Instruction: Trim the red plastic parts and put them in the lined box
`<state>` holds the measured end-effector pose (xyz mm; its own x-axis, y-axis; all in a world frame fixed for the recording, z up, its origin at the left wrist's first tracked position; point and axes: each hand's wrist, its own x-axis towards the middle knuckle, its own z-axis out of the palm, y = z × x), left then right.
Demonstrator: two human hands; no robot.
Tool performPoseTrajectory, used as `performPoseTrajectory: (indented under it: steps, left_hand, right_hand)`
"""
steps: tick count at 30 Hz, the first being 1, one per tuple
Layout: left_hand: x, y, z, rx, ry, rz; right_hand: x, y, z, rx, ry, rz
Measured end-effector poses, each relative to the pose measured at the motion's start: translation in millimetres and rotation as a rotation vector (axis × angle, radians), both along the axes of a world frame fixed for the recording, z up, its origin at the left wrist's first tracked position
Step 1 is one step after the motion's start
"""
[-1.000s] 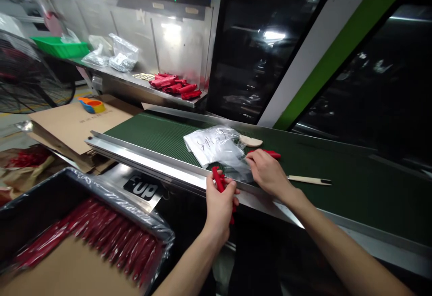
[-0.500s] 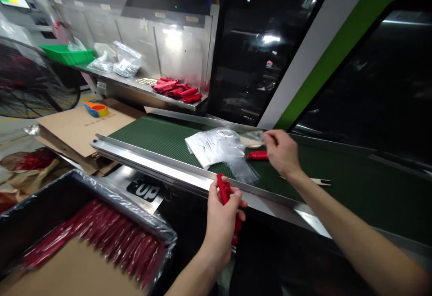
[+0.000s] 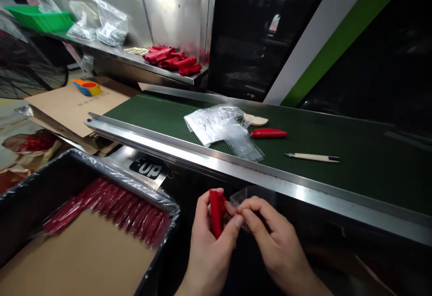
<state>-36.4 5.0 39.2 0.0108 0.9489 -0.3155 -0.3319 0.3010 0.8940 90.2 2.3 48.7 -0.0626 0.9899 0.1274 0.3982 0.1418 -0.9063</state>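
Upright in my left hand is a red plastic part, with the fingers wrapped round it. My right hand pinches a small clear plastic bag, its fingertips close against those of my left hand. Both hands are in front of the conveyor's metal edge. On the green belt lie a white bag with handwriting, a red part, a pale rounded piece and a light-handled craft knife.
A black bin at lower left holds bagged red parts and cardboard. Cardboard carries a tape roll. On the metal shelf are red parts, clear bags and a green tray.
My right hand has come back from over the belt to my left hand, bringing a clear bag. The red part and knife on the belt are now uncovered. The view has tilted down.
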Motion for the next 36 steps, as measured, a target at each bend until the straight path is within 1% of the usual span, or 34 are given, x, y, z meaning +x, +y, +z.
performPoseTrajectory:
  steps: [2, 5, 8, 10, 11, 12, 13, 16, 17, 18, 21, 22, 23, 25, 27, 30, 32, 36]
  left_hand:
    - [-7, -6, -6.6, -0.049, 0.005, -0.034]
    - [-15, -14, -15.5, -0.057, 0.096, -0.074]
    - [-20, -17, -23.4, 0.008, 0.283, -0.051]
    - [-23, -17, -27.5, 0.04, 0.385, -0.022]
    - [-25, -17, -29.3, 0.064, 0.432, -0.029]
    - [-27, -18, -31.1, 0.1, 0.483, -0.056]
    - [-28, -19, -32.9, 0.155, 0.546, -0.107]
    - [-33, -24, -40.2, 0.348, 0.699, -0.313]
    - [-35, -25, -43.3, 0.365, 0.712, -0.343]
    - [-36, -25, -46.5, 0.35, 0.715, -0.346]
    - [-45, -20, -55.4, 0.207, 0.669, -0.246]
    - [-49, -17, -57.2, 0.164, 0.641, -0.214]
    - [-52, -14, -58.0, 0.134, 0.611, -0.192]
    - [-58, -7, -56.6, 0.079, 0.55, -0.163]
    - [-59, -3, -51.4, 0.04, 0.504, -0.139]
    - [-56, 0, -41.4, 0.003, 0.448, -0.108]
    - [-54, 0, -36.8, -0.001, 0.406, -0.108]
    - [-56, -1, -35.9, 0.048, 0.353, -0.131]
  right_hand:
    - [-3, -5, -7.2, -0.07, 0.017, 0.007]
    - [-7, -9, -20.3, -0.098, 0.013, -0.06]
    - [-9, -11, -32.2, -0.068, -0.018, -0.148]
    - [-9, -10, -33.5, -0.015, -0.049, -0.193]
    - [-9, -9, -31.2, 0.015, -0.063, -0.206]
    - [-9, -8, -27.0, 0.029, -0.076, -0.182]
    - [-8, -6, -21.5, 0.011, -0.086, -0.107]
    - [-4, -1, -4.1, -0.135, -0.086, 0.228]
    - [-1, -1, 0.0, -0.156, -0.084, 0.27]
    - [3, -1, 2.9, -0.142, -0.086, 0.237]
    - [17, -11, 5.5, 0.035, -0.137, -0.068]
    - [22, -16, 5.4, 0.097, -0.173, -0.136]
    - [26, -22, 5.1, 0.162, -0.216, -0.161]
    - [30, -33, 4.5, 0.283, -0.314, -0.109]
    - [30, -41, 3.0, 0.381, -0.386, -0.003]
    - [27, -44, -2.6, 0.48, -0.416, 0.175]
    - [27, -41, -8.6, 0.52, -0.416, 0.257]
    - [35, -37, -19.9, 0.489, -0.459, 0.37]
